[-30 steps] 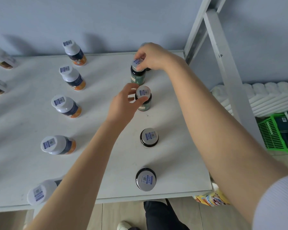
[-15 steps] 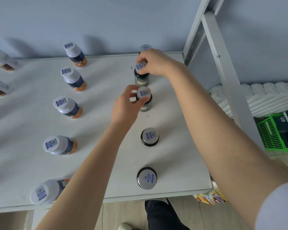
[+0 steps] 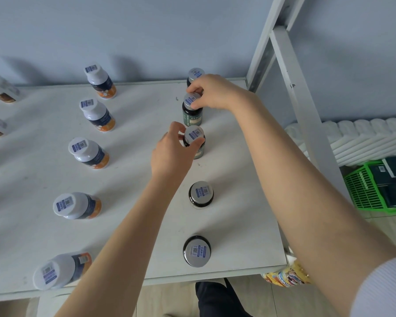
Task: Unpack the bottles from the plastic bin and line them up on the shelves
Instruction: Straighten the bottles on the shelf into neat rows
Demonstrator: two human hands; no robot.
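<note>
step: lining up the dark column | right hand: fingertips curled, pinching the silver cap of the green-labelled bottle under them | left hand: thumb and fingers gripping the dark bottle at its cap | both stand on the white shelf | advice: slide them upright, matching the gap to the free bottle nearer you than your left fingers

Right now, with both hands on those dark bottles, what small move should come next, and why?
Probably loosen each grip and lift both hands away. The left hand holds the cap of the middle dark bottle, the right hand pinches the cap of the dark bottle behind it, and both seem to stand upright on the shelf, in line with three other dark bottles.
</note>
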